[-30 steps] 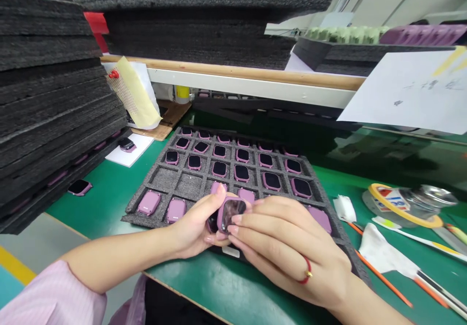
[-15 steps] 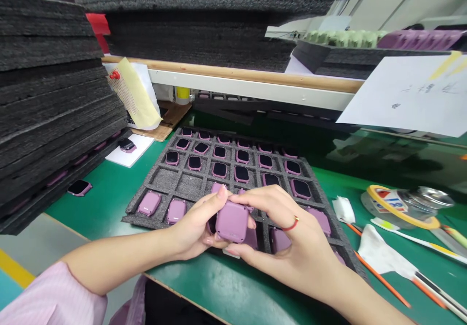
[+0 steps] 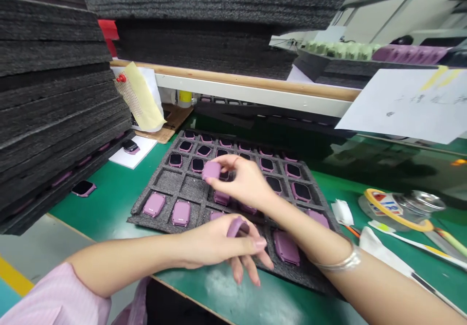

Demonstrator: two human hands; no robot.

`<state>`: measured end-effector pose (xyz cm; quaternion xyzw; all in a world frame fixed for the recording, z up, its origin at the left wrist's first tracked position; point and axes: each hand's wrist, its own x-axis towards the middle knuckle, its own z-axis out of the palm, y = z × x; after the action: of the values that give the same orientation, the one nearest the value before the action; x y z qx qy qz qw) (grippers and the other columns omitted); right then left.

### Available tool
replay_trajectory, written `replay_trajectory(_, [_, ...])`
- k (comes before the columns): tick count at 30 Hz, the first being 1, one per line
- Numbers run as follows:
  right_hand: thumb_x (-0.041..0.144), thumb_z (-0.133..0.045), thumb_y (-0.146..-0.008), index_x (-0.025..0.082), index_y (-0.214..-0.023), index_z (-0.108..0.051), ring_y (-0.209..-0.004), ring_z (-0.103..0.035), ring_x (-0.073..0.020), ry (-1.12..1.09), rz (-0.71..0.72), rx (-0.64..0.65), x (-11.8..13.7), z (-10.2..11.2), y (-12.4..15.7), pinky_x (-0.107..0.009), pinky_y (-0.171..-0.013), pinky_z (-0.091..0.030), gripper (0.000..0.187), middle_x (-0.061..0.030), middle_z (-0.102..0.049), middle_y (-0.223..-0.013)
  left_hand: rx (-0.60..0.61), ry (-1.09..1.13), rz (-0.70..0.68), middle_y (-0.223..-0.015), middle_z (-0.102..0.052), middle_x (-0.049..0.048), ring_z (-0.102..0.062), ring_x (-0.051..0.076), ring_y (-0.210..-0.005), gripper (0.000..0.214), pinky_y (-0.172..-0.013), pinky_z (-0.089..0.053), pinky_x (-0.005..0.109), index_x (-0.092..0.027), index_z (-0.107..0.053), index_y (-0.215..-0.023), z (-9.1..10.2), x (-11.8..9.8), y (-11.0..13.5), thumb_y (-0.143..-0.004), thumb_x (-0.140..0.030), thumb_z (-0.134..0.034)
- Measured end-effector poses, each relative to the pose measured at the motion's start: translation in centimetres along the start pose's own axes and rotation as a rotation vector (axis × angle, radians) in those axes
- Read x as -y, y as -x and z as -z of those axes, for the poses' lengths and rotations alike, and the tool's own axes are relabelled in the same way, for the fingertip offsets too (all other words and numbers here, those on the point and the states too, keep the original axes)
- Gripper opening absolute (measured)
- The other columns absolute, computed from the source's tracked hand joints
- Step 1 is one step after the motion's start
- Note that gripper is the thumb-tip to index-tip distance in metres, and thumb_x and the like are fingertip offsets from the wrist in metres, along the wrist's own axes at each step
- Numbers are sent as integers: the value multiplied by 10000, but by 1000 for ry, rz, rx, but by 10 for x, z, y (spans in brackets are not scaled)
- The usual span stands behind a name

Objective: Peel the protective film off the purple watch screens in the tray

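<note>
My right hand (image 3: 246, 181) grips a purple smartwatch body (image 3: 211, 170) by its edge, above the middle of the black foam tray (image 3: 156, 223). My left hand (image 3: 215, 242) hovers over the tray's near edge with its lower fingers loosely spread. A curved purple piece (image 3: 236, 226) sits between its thumb and forefinger; blur hides its exact kind. Several purple watches lie in the tray's pockets, the far rows with dark screens up. In the near row the purple backs show, such as one watch (image 3: 181, 212) at the left. My forearms cover part of the tray.
Tall stacks of foam trays (image 3: 54, 101) stand at the left, with a loose watch (image 3: 83, 188) beside them. Another watch (image 3: 130, 145) lies on white paper. A glass jar (image 3: 401, 208), a toothbrush (image 3: 412, 240) and a white cloth (image 3: 379, 254) are at the right. A shelf edge (image 3: 255, 89) runs behind.
My right hand has moved away from my left and up over the tray, carrying the watch body. My left hand has turned and its lower fingers have spread.
</note>
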<state>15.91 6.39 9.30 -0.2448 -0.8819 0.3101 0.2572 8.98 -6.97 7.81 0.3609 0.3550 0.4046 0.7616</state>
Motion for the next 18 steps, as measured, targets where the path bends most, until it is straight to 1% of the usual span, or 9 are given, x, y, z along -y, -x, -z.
replay_trajectory(3, [304,-806,-700,170,-999,-722,-987,-639,-282,65,82,61,4,-32,-6,-478,-945,-494,338,-101,-735,-1005,200,-18,52,-764,-713,71,-616,143,-479,625,-374,-356,214,-209,-451,-837,5,1,-2,-804,-831,-497])
replay_trajectory(5, [329,-831,-698,161,-998,-726,-1036,-613,-326,89,107,79,5,-45,-7,-536,-974,-457,359,-132,-716,-1025,213,-124,40,-663,-684,45,-528,114,-434,640,-368,-299,211,-198,-514,-809,5,-1,0,-824,-835,-456])
replay_trajectory(7, [354,-840,-714,163,-1007,-725,-1059,-607,-340,85,115,77,4,-45,-6,-556,-983,-446,368,-143,-710,-1047,178,-241,10,-632,-655,31,-474,101,-478,652,-399,-285,203,-176,-613,-799,4,-4,3,-822,-816,-494])
replay_trajectory(8, [363,-823,-745,171,-1016,-722,-1070,-609,-334,75,115,66,4,-41,-6,-552,-991,-445,348,-138,-712,-1061,159,-278,1,-648,-653,34,-474,105,-521,661,-422,-297,198,-168,-659,-819,3,-6,4,-823,-810,-501])
replay_trajectory(10, [378,-731,-852,192,-1041,-708,-1071,-631,-292,39,110,25,6,-23,-3,-508,-995,-465,266,-111,-723,-1085,116,-285,12,-714,-668,53,-480,110,-572,711,-447,-302,196,-160,-720,-900,2,-7,6,-870,-802,-417])
replay_trajectory(13, [378,-588,-965,202,-1043,-694,-970,-691,-217,-133,92,-44,16,13,11,-385,-897,-540,220,-67,-746,-1046,18,-142,27,-784,-684,75,-416,85,-500,757,-437,-260,212,-143,-751,-1003,2,-6,5,-944,-746,-297])
replay_trajectory(15, [391,-584,-973,218,-967,-687,-883,-703,-189,-215,119,-71,23,34,28,-323,-807,-564,201,-37,-744,-956,-63,13,-34,-773,-680,73,-387,69,-461,676,-430,-224,221,-131,-748,-977,3,-5,3,-930,-713,-407])
replay_trajectory(16, [401,-637,-943,227,-945,-672,-866,-702,-186,-210,170,-52,25,41,37,-308,-783,-568,177,-28,-733,-927,-105,88,-80,-765,-673,64,-384,63,-454,615,-432,-216,220,-130,-738,-964,4,-5,2,-908,-688,-487])
replay_trajectory(18, [429,-797,-811,241,-953,-646,-948,-694,-211,-117,298,7,26,49,57,-321,-824,-573,280,-39,-716,-1005,-156,204,-150,-730,-648,39,-380,54,-438,544,-427,-214,214,-132,-712,-944,5,-5,0,-859,-656,-595])
